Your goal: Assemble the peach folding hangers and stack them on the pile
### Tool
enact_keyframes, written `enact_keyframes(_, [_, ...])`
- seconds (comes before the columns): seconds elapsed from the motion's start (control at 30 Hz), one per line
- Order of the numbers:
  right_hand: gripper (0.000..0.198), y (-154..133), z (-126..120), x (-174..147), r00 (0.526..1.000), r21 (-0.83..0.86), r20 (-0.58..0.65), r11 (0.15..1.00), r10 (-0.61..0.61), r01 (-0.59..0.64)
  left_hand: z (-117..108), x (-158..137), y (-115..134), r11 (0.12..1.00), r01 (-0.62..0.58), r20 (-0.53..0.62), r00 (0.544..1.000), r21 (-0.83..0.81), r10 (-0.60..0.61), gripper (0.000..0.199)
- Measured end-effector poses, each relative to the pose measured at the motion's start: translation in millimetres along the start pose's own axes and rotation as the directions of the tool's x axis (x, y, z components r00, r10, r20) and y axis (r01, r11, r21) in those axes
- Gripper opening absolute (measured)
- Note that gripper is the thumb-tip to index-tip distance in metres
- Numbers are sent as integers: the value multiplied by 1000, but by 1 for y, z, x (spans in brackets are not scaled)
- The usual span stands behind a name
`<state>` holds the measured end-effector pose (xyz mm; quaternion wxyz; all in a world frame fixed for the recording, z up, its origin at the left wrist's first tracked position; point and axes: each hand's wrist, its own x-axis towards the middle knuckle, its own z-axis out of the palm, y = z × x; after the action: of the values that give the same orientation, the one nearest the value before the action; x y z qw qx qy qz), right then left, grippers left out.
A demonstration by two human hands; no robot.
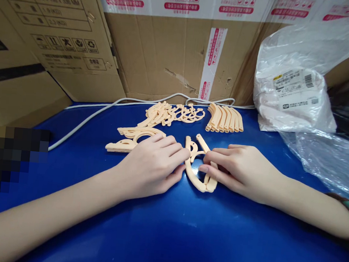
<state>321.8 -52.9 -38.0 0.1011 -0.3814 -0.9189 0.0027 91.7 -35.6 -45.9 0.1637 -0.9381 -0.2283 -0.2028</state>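
Observation:
A cream plastic folding hanger, partly folded, lies on the blue table in front of me. Its curved arms and a small hook part form a loop. On its left side, my left hand has thumb and fingers closed against the edge. From the right, my right hand pinches the other arm; its fingers hide part of that side. Just beyond my left hand lie folded hangers, partly covered by the hand.
Behind are a loose pile of cream arm pieces, several hooks and a neat row of curved pieces. A white cable runs along the back before cardboard boxes. Clear plastic bags sit at right.

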Motion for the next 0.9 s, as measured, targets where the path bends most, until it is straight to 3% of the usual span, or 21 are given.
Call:
enact_keyframes(0.17, [32,-2,2,-3,998,50,-27,997,-61,62,-2,-1,2,987,122,38,992,-102,-119,23])
enact_keyframes(0.27, [22,-2,3,-3,988,62,19,986,-155,154,-4,-1,2,974,150,71,988,-170,-139,24])
enact_keyframes(0.37, [16,-1,6,-3,972,37,24,971,-235,234,-5,-2,2,968,124,102,989,-216,-104,22])
enact_keyframes(0.5, [29,0,12,-2,963,-20,-39,964,-266,265,-4,-2,1,971,77,131,990,-228,-47,23])
enact_keyframes(0.63, [24,-3,11,-2,951,-41,-92,955,-296,293,-2,0,0,975,66,127,991,-213,-39,25])
enact_keyframes(0.77, [28,-2,6,-1,955,-109,-211,976,-210,191,-1,0,-1,987,45,111,993,-157,-27,24])
enact_keyframes(0.9, [33,3,5,1,971,-231,-206,970,-120,70,0,-1,-2,991,49,96,995,-126,-37,27])
